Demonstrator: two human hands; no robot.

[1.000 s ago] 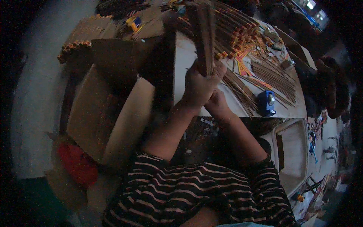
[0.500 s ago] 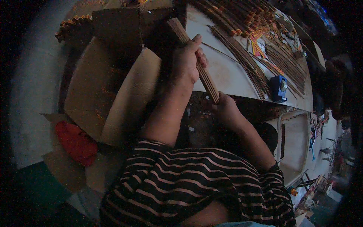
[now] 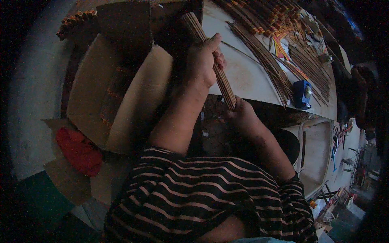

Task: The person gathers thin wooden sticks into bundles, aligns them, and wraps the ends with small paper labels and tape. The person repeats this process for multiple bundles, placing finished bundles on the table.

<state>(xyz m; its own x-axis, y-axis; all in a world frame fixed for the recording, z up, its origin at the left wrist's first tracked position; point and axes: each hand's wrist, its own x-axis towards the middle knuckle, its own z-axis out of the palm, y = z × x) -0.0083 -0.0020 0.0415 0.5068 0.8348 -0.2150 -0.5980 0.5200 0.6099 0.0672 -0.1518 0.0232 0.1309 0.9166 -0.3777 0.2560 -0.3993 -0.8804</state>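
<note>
A bundle of thin brown incense sticks [image 3: 224, 86] slants from upper left to lower right in front of me, over the near edge of the table. Around its upper middle my left hand [image 3: 205, 60] is closed, thumb pointing up along the sticks. My right hand [image 3: 245, 117] grips the lower end, its fingers partly hidden. The upper end of the bundle sticks out past my left hand, its tips fairly even. Loose brown sticks [image 3: 259, 60] lie on the white table [image 3: 239, 73] just beyond my hands.
An open cardboard box [image 3: 139, 97] with banded bundles inside stands left, beside a red cloth [image 3: 79, 152]. Banded bundles [image 3: 259, 18] are piled at the table's far side. A blue tape-like device [image 3: 302, 94] sits near its right edge. A pale chair [image 3: 318, 152] stands right.
The bundle's upper end has turned a little and looks rounder and thicker. Both hands keep their hold in nearly the same place. The whole view has shifted slightly.
</note>
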